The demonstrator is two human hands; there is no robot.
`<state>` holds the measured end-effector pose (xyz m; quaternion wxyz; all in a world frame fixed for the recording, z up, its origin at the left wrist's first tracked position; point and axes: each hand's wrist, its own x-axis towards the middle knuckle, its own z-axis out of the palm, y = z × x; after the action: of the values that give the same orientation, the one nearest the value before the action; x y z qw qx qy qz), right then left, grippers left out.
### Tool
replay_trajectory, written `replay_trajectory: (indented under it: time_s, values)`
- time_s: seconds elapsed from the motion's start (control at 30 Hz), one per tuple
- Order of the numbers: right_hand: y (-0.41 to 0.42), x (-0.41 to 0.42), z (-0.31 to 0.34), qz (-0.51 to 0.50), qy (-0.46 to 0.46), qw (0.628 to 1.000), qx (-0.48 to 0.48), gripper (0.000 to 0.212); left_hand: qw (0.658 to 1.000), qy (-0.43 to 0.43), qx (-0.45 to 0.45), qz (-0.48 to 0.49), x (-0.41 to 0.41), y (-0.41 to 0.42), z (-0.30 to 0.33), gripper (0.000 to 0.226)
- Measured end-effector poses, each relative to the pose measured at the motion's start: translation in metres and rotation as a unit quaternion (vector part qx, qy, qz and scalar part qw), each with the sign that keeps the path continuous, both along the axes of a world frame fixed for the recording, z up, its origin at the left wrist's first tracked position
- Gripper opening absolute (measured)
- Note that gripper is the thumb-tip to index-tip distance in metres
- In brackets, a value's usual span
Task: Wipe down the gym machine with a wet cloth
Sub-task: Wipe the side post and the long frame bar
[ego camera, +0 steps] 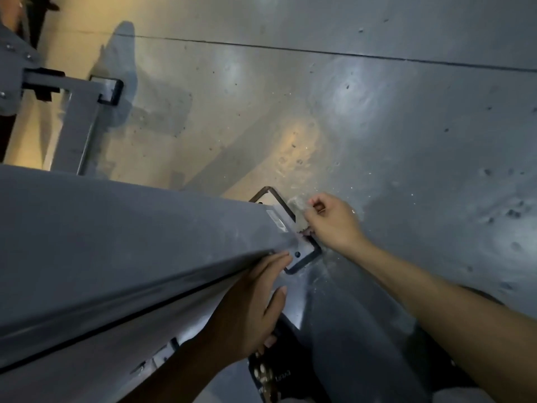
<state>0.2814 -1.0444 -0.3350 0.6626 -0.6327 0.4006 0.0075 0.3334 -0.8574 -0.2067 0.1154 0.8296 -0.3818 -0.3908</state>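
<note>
The right hand (334,222) pinches the cloth (296,203) at the machine (130,234) foot, left hand (252,309) flat-fingered on the frame; the wiping looks well along, though how much remains cannot be told.

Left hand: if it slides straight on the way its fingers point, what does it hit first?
The left hand lies flat along the gym machine, fingers aimed at the base plate. It would likely meet that plate first, though depth is unclear; the right hand, gripping the cloth, is just beyond.
</note>
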Motion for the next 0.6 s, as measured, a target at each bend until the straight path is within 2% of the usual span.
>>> replay_trajectory:
  time_s: [0.27, 0.43, 0.6]
  values:
    - [0.032, 0.000, -0.009, 0.077, -0.007, 0.997, -0.021, 0.003, 0.999, -0.004, -0.017, 0.034, -0.005, -0.009, -0.003, 0.046]
    - [0.028, -0.001, 0.000, 0.049, -0.022, 0.991, 0.120, 0.007, 1.000, -0.006, -0.007, 0.028, -0.003, -0.003, -0.004, 0.045]
    - [0.029, 0.001, 0.016, 0.022, -0.037, 0.988, 0.146, 0.011, 1.000, -0.009, 0.002, 0.026, -0.004, 0.008, -0.002, 0.044]
